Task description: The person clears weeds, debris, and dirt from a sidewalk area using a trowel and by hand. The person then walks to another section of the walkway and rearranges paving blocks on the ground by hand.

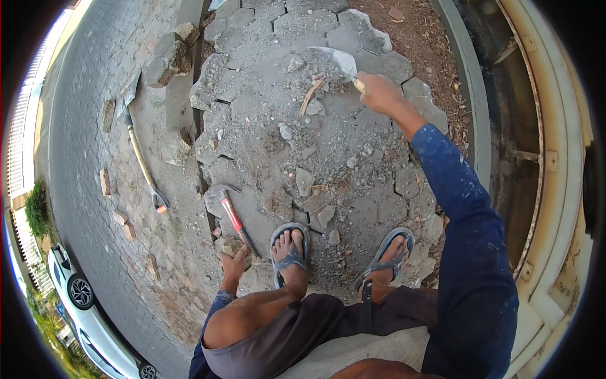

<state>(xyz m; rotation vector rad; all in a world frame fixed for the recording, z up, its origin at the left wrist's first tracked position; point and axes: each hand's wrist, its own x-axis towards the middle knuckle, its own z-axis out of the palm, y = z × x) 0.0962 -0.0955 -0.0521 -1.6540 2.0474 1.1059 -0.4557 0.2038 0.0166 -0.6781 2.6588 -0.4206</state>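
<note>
Your right hand (380,95) clamps the trowel's handle (359,85), its blade (343,62) on the rubble at far right. Your left hand (233,260) touches a stone (235,248), near left beside the hammer (232,215); its exact finger closure is unclear.

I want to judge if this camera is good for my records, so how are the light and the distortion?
Head view: strong fisheye, the grey kerb bowed and the corners black; the sky side at far left washed out behind the white fence; soft daylight on the paving, the trowel blade pale and bright.
</note>
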